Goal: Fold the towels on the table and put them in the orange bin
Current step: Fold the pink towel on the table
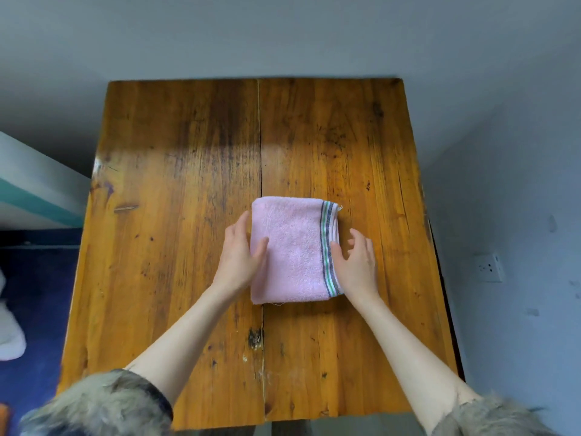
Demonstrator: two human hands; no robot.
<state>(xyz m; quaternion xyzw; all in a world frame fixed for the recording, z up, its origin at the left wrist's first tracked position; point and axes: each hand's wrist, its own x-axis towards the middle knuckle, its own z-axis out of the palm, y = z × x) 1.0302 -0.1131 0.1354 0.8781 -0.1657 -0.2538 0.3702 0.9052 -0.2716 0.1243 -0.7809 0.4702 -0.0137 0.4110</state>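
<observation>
Head view: both hands, left (240, 251) and right (356, 262), flank the folded pink towel (294, 253), grip wide, fingers relaxed.

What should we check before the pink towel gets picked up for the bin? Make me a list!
1. Pink towel folded into a neat block: ok.
2. Left hand at the towel's left edge, thumb on top: ok.
3. Right hand at the striped edge: ok, but grip cannot tell.
4. Towel lying flat on the wooden table: ok.
5. Orange bin in sight: not ok, only an orange sliver at the bottom-left edge.
</observation>
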